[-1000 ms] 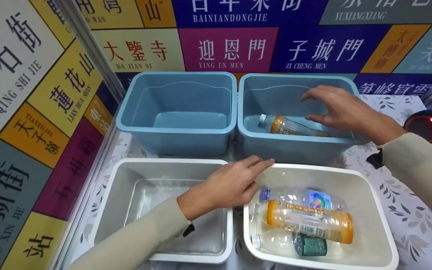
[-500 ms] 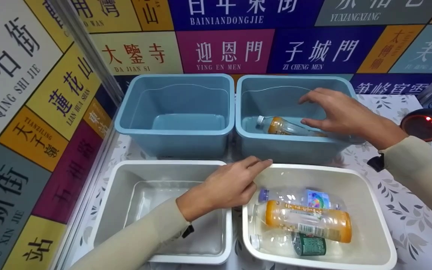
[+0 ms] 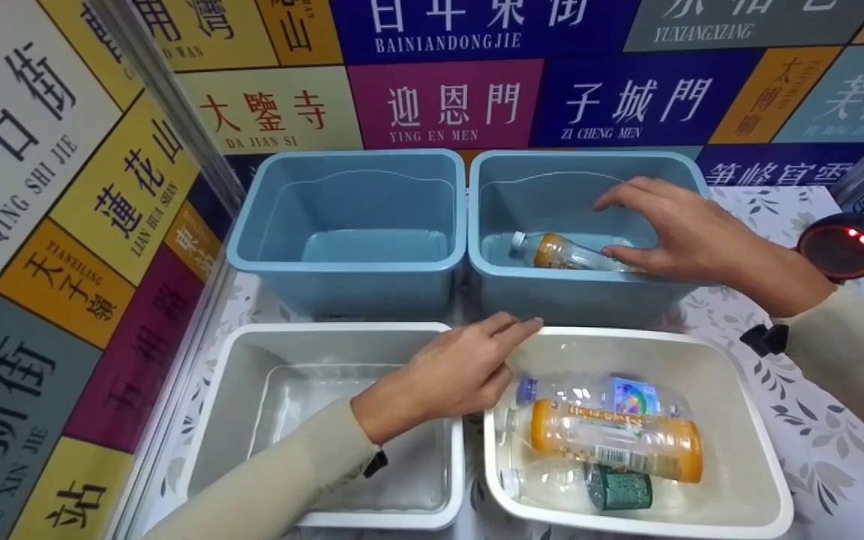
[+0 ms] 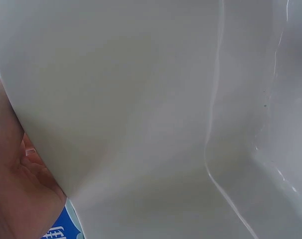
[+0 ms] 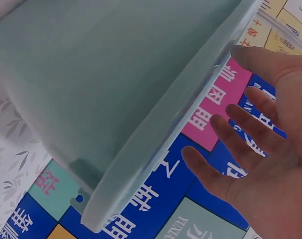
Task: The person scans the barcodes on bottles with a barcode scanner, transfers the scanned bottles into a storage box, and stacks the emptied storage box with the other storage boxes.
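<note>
My right hand (image 3: 683, 232) hovers over the right blue bin (image 3: 589, 289), thumb and fingers spread apart and holding nothing. In the right wrist view its fingers (image 5: 226, 134) are separated above that bin's rim. A clear bottle with an orange label (image 3: 559, 251) lies inside the bin, its far end hidden by my thumb. My left hand (image 3: 443, 367) rests at the adjoining rims of the left white bin (image 3: 233, 390) and the right white bin (image 3: 766, 442). Its index finger reaches the right white bin's corner; the other fingers are loosely bent and partly hidden.
Inside the right white bin lie an orange-labelled bottle (image 3: 616, 439), a purple-capped bottle (image 3: 582, 390) and a green-labelled bottle (image 3: 619, 487). The left blue bin (image 3: 349, 262) stands at the back. A round black device with red lights (image 3: 844, 244) is beside my right wrist. Patterned walls enclose the bins.
My right wrist has shifted slightly right and down, and my thumb now covers more of the bottle in the blue bin. The left hand stays in place; the head view has shifted slightly.
</note>
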